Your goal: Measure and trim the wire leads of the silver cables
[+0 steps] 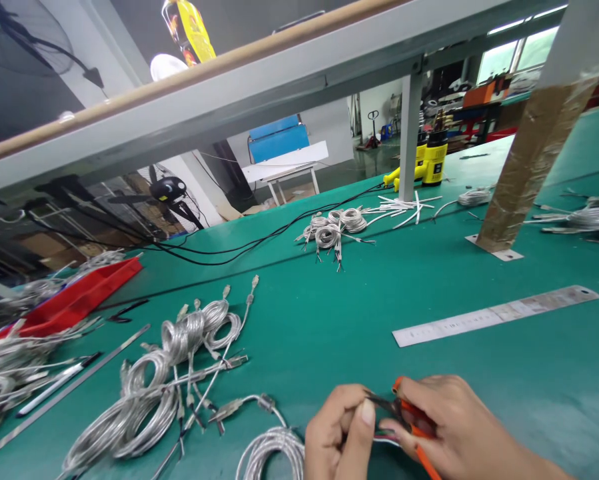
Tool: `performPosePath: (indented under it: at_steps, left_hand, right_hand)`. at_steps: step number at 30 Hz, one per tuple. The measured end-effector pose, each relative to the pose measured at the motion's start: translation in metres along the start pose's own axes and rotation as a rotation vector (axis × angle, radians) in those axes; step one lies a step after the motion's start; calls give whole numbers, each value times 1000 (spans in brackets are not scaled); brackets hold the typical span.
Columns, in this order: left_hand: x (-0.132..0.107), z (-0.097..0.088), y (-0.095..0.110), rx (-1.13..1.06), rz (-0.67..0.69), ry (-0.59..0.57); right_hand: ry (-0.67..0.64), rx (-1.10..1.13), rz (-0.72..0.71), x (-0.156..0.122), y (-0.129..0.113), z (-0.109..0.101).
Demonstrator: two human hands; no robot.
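Note:
My left hand (340, 433) is closed, with thumb and forefinger pinched on the end of a cable; the fingers mostly hide it. Thin coloured wires (386, 439) show between my two hands. My right hand (452, 427) is wrapped around orange-handled pliers (419, 420), whose dark jaws reach the left fingertips. Whether the jaws are closed on a wire I cannot make out. Just left of my left hand lies a coil of clear-sheathed cable (274, 448) with a plug lead. Several more coiled cables (146, 393) with USB plugs are heaped further left.
A steel ruler (496, 315) lies beyond my right hand. Bundled cables (332, 230) and white tubes (404, 205) sit near a shelf post (408, 133). Yellow heat guns (432, 160) stand behind it. A red tray (79, 297) is at left. A taped post (522, 167) rises at right.

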State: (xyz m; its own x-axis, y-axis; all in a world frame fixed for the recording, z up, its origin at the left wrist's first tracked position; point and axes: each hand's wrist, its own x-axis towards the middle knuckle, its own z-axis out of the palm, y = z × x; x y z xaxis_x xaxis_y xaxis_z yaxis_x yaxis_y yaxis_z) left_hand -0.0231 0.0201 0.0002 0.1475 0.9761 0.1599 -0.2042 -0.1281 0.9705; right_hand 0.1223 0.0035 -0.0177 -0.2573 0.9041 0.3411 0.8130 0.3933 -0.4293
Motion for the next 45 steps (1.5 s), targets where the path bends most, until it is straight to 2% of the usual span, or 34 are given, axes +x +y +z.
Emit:
performPosePath:
  at_steps: [6,10,15,18,24,27,33,36,38,42,45]
  left_hand:
    - [22,5,-4,47,-95,-84]
    - [33,9,-6,68,-70,-149]
    - [40,1,-9,45,-165,-161]
    - [42,-7,-10,15,-188,-151]
    - [42,-16,-7,-35,-172,-83]
    - [42,-18,-3,-62,-188,-74]
    - [43,-22,0,-68,-246,-100]
    - [42,-22,-2,-17,-280,-83]
    - [40,-22,-2,86,-243,-61]
    - [37,-22,6,429,71,-17]
    - [37,-24,14,465,198,34]
  right_hand:
    - [-17,-31,97,9,16,5]
    - [-5,23,157,17,23,5]
    - [77,-70,275,20,32,-1]
    - [10,-146,330,17,38,-5]
    - [-132,-85,264,11,38,-6]
    - [-92,71,244,15,25,-11]
    - [0,769,169,42,-2,-16]
    - [67,884,187,55,-9,-13]
    - [120,851,202,60,-12,-11]
    - [287,757,198,63,-20,-5]
    - [338,863,251,58,-24,7]
